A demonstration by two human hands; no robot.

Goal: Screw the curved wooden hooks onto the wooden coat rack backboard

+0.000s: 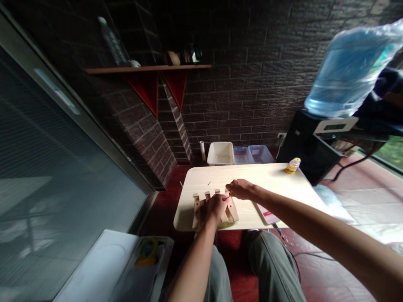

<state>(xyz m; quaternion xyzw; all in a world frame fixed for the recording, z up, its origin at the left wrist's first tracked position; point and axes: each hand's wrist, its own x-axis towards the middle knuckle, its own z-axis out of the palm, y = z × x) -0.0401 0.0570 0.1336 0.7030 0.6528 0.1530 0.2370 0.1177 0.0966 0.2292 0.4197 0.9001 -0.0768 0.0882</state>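
A small wooden piece of several upright slats [197,212] rests near the table's front edge, with dark round marks on the slats. My left hand [217,204] is over its middle, fingers pinched at a small reddish bit that is too small to name. Close to it, at the right end of the slats, my right hand [241,188] is closed around a small tool with a yellow part [231,193]; its kind cannot be made out. The two hands' fingertips almost meet. A small dark thin item [209,183] lies on the table behind the slats.
The pale table [258,174] carries a yellow-capped clear container [292,166] at its back right corner and a pink-and-white flat item [267,214] under my right forearm. Behind stand a white bin [220,153] and clear bins [260,154]. A water dispenser [310,147] is at right.
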